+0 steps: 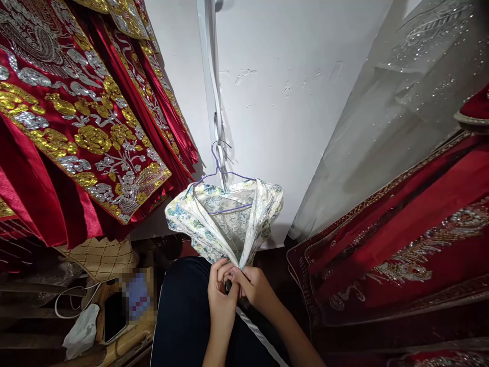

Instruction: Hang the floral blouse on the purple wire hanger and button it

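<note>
A white garment with a blue, green and yellow floral print [183, 214] hangs by its shoulders on a thin purple wire hanger [239, 175]. Its front opening spreads into a V, showing the patterned inside. At the bottom of the V, my left hand [222, 290] is closed with its fingers curled on the fabric edge. Right beside it, my right hand [254, 285] pinches the same spot, the two hands touching. Between the fingers a small dark bit shows, too hidden to name. A white strip [257, 334] runs down from beneath my hands across my dark trousers.
The hanger hooks onto a pale upright strip [208, 61] against the white wall [282, 122]. Red embroidered garments hang at left [91, 117] and right [382, 244], near a sheer sparkly fabric [355, 137]. A phone [114, 313] and crumpled white plastic [82, 331] lie on a wooden surface.
</note>
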The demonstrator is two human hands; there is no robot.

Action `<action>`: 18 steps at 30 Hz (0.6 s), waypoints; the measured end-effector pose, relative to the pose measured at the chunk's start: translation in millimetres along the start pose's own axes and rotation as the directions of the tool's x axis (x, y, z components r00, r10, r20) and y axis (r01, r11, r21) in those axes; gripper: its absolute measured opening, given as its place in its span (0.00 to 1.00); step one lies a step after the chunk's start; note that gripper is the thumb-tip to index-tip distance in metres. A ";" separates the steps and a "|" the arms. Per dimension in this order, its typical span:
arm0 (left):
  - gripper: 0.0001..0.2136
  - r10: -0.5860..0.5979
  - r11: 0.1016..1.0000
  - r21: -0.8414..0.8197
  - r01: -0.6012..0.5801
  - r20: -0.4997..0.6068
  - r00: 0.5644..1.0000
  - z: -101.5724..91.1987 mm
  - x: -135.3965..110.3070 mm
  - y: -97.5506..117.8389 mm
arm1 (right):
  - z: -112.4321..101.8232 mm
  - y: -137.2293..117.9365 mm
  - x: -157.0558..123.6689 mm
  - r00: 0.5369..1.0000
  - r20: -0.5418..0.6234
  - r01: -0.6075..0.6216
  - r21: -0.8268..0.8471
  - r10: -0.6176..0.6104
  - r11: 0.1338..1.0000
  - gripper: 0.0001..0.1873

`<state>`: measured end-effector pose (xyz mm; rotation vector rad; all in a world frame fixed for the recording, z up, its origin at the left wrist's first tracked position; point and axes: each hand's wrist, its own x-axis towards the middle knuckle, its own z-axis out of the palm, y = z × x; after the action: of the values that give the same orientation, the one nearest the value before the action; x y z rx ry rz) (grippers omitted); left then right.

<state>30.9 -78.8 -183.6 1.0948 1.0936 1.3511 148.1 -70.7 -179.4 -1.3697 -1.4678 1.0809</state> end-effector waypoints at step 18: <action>0.12 -0.068 0.980 -0.157 0.121 0.308 0.949 -24.9 12.0 1.1 | -20.8 -18.2 -0.8 0.968 0.231 -0.182 0.386 0.096 0.904 0.24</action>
<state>5.6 -67.9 -186.2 1.0640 0.7786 1.1352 163.0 -71.1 -156.2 -1.1005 -1.2065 1.5634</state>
